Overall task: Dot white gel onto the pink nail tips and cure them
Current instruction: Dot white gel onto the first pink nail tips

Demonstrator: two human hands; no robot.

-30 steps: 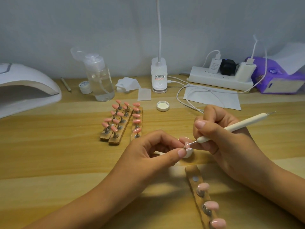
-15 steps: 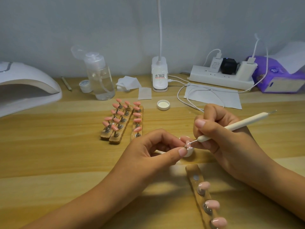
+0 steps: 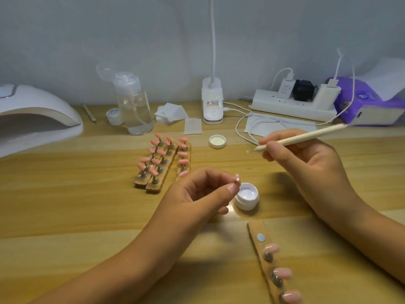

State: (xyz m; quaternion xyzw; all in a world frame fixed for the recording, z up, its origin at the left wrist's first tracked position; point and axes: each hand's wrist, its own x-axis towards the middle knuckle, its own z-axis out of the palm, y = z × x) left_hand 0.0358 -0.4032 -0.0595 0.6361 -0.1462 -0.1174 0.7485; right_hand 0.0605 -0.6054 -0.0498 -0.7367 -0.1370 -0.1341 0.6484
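A pink tip is being pinched up by the left hand, seemingly for a clear view, beside the open gel pot, while the pen is being gripped by the right hand, poised beyond the pot.

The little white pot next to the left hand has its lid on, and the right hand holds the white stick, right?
Not quite. The little white pot is open, no lid on it; the head view shows white gel inside. It is next to the left hand, and the right hand holds the white stick.
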